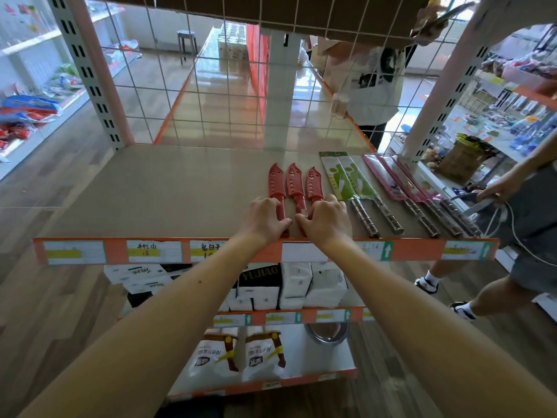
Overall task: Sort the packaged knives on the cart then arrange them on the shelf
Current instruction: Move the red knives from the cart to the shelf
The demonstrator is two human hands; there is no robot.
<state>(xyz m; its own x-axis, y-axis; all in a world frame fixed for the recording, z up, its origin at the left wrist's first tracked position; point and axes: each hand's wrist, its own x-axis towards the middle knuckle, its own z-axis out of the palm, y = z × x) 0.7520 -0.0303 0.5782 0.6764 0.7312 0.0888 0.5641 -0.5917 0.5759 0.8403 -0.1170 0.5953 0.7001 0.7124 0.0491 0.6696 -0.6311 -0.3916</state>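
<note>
Packaged knives lay in one row on the upper shelf (180, 191) in the head view, the only view there was. Three red knives (294, 182) in perforated plastic sheaths sat nearest the middle. To their right lay the green-carded knives (352, 182), then the pink-carded knives (398, 182).

All of them lay flat with their long axes running front to back. Tips pointed toward the wire grid at the rear, and handles pointed toward the orange price strip (416, 250) at the front edge.

The left hand (265, 218) had its fingers curled round the handle of the left red knife (276, 182), thumb pinching from the side. The right hand (325, 220) curled over the handle of the right red knife (314, 184) and hid it. The middle red knife (294, 181) showed its handle between the two hands, apparently untouched.

Judging by their look, the red knives were light and stiff, with smooth hard plastic that would slide easily on the shelf. The handle seemed the safest hold, since a sheath might slip off if pulled. The steel-handled carded knives looked heavier at the handle end.
</note>
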